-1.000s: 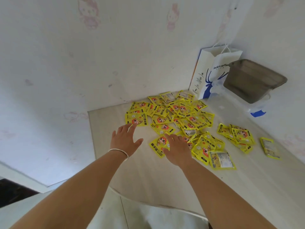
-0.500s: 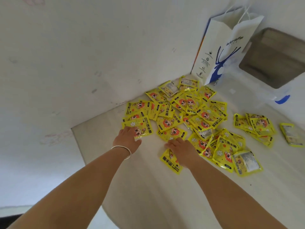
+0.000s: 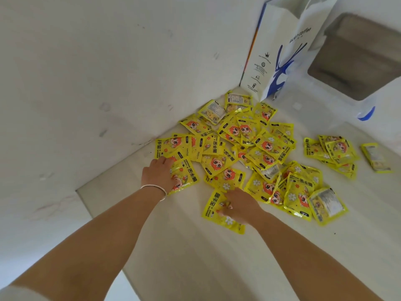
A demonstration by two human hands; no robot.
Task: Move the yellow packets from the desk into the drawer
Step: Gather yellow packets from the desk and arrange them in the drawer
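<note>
The pile of yellow packets (image 3: 245, 146) lies on the pale desk (image 3: 195, 257), and everything else is placed from it. At the pile's left edge, near the wall, the left hand (image 3: 159, 173) lies palm down on a packet at the left edge (image 3: 184, 177). A thin silver bangle (image 3: 154, 189) circles its wrist. Its fingers curl over the packet's upper corner and appear to grip it, though the fingertips are hidden under the hand, so the grasp is not certain.

Just below the pile's near edge, a little apart from the rest, lies a single packet (image 3: 213, 208). The right hand (image 3: 240, 208) rests on it with fingers bent and tips pressed into the foil, pinching it against the desk.

The pile itself spreads from the wall corner toward the viewer, packets overlapping at all angles, most face up with an orange cartoon figure, a few showing their printed backs.

Behind the pile, against the wall corner, stands a white paper bag (image 3: 280, 55) with a blue deer print. To the right of the pile, clear of it, sits a small cluster of packets (image 3: 334, 153), and farther right one lone packet (image 3: 376, 157) lies face down. Behind and to the right of the pile, beside the bag, is a grey-brown tub (image 3: 360, 59), tilted in this wide view.
</note>
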